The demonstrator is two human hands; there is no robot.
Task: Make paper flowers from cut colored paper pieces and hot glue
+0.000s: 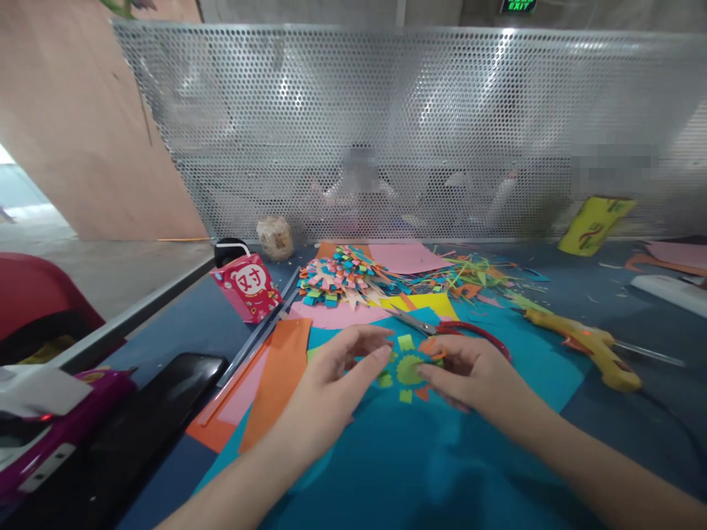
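A green scalloped paper disc (409,369) lies on blue paper (359,471), with small green squares (406,342) and orange pieces (422,394) around it. My left hand (345,372) is curved at the disc's left side, thumb and fingers apart, nothing visible between them. On the right, my right hand (464,368) has its fingers closed in a pinch beside the disc; small orange and blue bits show at its fingertips. Red-handled scissors (423,325) lie just beyond the hands.
A yellow glue gun (585,342) lies right, its cord trailing. Fringed paper decorations (342,276) and shredded strips (475,272) are behind. Orange paper (279,379), a red packet (248,287) and a black phone (193,375) lie left. A perforated metal screen (359,96) borders the table's back.
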